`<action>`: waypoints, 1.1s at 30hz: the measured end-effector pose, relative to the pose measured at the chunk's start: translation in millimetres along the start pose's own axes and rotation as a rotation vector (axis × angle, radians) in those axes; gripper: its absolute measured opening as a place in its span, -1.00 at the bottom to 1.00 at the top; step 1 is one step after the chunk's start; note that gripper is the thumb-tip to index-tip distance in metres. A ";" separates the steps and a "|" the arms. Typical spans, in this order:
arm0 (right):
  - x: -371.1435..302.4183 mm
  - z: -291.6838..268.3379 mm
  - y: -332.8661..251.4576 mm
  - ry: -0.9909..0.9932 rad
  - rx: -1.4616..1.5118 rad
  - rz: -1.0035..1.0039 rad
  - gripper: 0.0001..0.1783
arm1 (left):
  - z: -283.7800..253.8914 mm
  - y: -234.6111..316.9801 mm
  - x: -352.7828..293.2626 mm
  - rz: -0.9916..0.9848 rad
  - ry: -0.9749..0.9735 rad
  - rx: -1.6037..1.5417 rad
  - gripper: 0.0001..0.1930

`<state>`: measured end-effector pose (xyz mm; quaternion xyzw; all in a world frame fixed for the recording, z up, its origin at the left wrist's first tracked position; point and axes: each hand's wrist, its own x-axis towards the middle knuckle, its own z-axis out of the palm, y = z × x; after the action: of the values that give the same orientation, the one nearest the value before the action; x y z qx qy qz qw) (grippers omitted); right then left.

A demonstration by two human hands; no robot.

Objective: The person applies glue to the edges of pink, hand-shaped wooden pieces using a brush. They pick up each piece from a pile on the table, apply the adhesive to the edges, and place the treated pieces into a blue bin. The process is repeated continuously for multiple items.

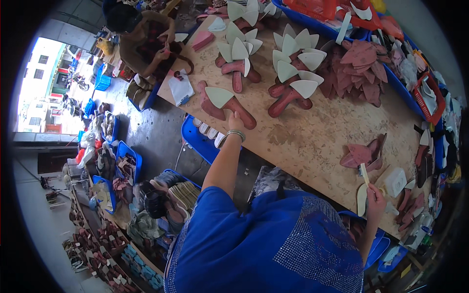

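On the table, right hand (376, 197) pinches a brush (364, 173) (upright); left hand (235, 122) presses a sole (229, 105).

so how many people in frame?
2. The person in the blue top at the wooden table, left hand on a reddish insole; another person seated at the table's far end. Others may be hidden.

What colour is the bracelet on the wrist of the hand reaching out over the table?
Silver, a shiny metal bangle on the left hand. The head view shows it.
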<state>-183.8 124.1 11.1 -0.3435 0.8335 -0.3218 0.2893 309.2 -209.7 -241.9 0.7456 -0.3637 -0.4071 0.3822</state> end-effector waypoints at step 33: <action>-12.4 4.8 -16.6 0.129 -0.076 -0.056 -0.76 | -31.8 18.1 -38.5 0.540 0.014 0.842 -0.61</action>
<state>-166.6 122.6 23.6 -0.3560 0.8520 -0.3196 0.2125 317.5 -176.1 -201.6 0.7172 -0.6737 -0.1066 0.1424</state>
